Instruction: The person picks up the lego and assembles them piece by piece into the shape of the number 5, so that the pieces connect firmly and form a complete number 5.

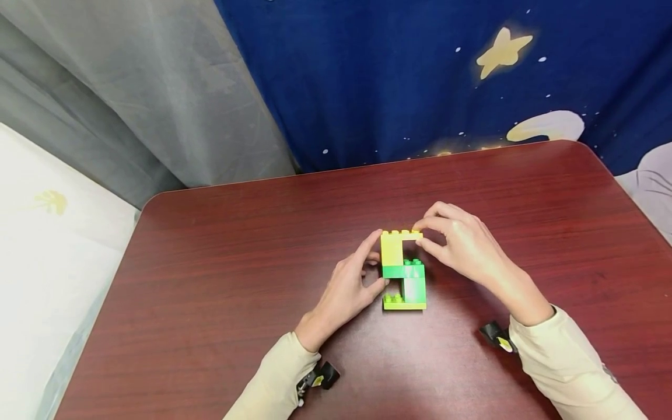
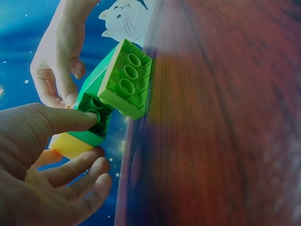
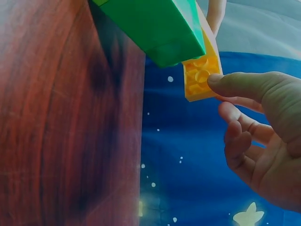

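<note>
Both hands hold one S-shaped stack of toy building bricks, raised off the table. At its bottom is a lime-green brick, its hollow underside visible in the left wrist view. A green block and a flat green brick sit above it. Higher up come a yellow block and a long flat yellow brick across the top. My left hand grips the stack's left side, thumb under the flat green brick. With thumb and fingers, my right hand pinches the top yellow brick's overhanging right end.
The dark red wooden table lies beneath the hands. Behind it hang a blue curtain with stars and a grey curtain. White fabric is at the left. Small black devices are worn at both wrists.
</note>
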{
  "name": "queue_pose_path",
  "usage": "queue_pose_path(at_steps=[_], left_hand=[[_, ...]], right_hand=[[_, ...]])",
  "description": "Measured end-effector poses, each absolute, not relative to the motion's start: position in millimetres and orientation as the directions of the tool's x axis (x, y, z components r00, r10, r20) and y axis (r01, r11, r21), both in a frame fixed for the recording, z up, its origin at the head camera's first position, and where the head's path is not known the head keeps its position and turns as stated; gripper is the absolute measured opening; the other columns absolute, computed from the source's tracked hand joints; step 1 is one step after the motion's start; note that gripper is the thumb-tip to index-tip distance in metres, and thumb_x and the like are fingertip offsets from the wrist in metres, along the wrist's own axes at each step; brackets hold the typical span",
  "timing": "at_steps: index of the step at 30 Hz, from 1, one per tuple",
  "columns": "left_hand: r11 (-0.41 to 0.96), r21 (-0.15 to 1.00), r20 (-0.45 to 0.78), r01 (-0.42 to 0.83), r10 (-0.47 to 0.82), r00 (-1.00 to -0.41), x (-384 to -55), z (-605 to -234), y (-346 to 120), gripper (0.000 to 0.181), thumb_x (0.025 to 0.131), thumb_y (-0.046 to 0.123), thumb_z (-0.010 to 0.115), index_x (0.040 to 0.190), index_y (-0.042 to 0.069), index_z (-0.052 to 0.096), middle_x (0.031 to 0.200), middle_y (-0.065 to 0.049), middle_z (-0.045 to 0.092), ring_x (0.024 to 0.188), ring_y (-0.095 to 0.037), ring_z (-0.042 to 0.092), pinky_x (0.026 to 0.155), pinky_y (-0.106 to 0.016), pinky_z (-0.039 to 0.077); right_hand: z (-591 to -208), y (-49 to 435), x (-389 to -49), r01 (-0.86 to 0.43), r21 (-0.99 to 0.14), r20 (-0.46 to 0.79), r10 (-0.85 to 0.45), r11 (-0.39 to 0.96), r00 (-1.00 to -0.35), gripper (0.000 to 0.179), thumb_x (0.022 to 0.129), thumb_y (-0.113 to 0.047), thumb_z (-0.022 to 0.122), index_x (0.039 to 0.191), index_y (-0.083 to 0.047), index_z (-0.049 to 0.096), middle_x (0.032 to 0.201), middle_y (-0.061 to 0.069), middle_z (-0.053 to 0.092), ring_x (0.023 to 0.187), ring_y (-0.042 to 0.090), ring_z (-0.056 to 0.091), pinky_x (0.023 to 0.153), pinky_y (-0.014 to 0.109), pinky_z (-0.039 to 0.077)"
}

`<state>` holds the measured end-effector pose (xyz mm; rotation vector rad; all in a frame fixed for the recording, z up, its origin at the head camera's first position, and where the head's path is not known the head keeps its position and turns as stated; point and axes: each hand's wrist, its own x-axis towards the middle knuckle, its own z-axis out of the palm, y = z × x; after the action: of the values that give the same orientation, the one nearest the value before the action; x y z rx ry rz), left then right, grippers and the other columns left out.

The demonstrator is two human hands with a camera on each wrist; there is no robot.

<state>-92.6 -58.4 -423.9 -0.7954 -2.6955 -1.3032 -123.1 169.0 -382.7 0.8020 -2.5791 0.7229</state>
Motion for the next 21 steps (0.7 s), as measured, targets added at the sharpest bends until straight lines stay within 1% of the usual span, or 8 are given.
queue_pose_path(at_steps=[4, 11, 14, 17, 21], left_hand=[[0.552, 0.691, 0.24, 0.467, 0.434, -0.869, -94, -425, -60, 0.08, 0.076, 0.008, 0.075, 0.143, 0.014, 0.033, 0.101, -0.002, 0.065, 0.095, -0.016, 0.059, 0.079, -0.03, 0.047], [0.584, 0.68, 0.192, 0.444, 0.443, -0.876, -96, -426, -62, 0.077, 0.075, 0.015, 0.078, 0.14, 0.017, 0.037, 0.102, 0.0, 0.063, 0.094, -0.015, 0.056, 0.085, -0.034, 0.041], [0.576, 0.694, 0.177, 0.432, 0.445, -0.878, -97, -426, -62, 0.076, 0.075, 0.015, 0.078, 0.139, 0.017, 0.038, 0.1, -0.001, 0.062, 0.09, -0.014, 0.056, 0.083, -0.032, 0.042], [0.56, 0.714, 0.163, 0.421, 0.451, -0.877, -98, -427, -63, 0.075, 0.075, 0.014, 0.078, 0.139, 0.016, 0.039, 0.099, -0.002, 0.062, 0.084, -0.013, 0.058, 0.078, -0.028, 0.045], [0.549, 0.73, 0.144, 0.408, 0.46, -0.876, -98, -428, -63, 0.074, 0.075, 0.013, 0.077, 0.138, 0.015, 0.04, 0.098, -0.003, 0.062, 0.079, -0.012, 0.059, 0.073, -0.024, 0.046]], right_hand=[[-386, 168, -125, -0.594, -0.372, 0.446, -0.424, 0.713, -0.788, 0.016, 0.073, -0.011, 0.078, 0.087, -0.013, 0.071, 0.084, -0.007, 0.053, 0.067, 0.013, 0.05, 0.058, 0.029, 0.04], [-393, 169, -129, -0.588, -0.392, 0.413, -0.435, 0.708, -0.8, 0.014, 0.074, -0.012, 0.077, 0.087, -0.014, 0.071, 0.08, -0.006, 0.05, 0.061, 0.012, 0.046, 0.055, 0.027, 0.037], [-396, 168, -130, -0.593, -0.384, 0.411, -0.444, 0.707, -0.796, 0.014, 0.074, -0.013, 0.077, 0.087, -0.014, 0.071, 0.076, -0.007, 0.048, 0.061, 0.009, 0.045, 0.054, 0.026, 0.036], [-398, 168, -131, -0.592, -0.376, 0.402, -0.45, 0.713, -0.797, 0.015, 0.074, -0.014, 0.078, 0.087, -0.014, 0.071, 0.071, -0.009, 0.045, 0.06, 0.006, 0.043, 0.052, 0.025, 0.035], [-401, 168, -131, -0.576, -0.383, 0.376, -0.448, 0.722, -0.811, 0.015, 0.074, -0.014, 0.078, 0.087, -0.015, 0.071, 0.071, -0.01, 0.044, 0.058, 0.005, 0.042, 0.05, 0.025, 0.034]])
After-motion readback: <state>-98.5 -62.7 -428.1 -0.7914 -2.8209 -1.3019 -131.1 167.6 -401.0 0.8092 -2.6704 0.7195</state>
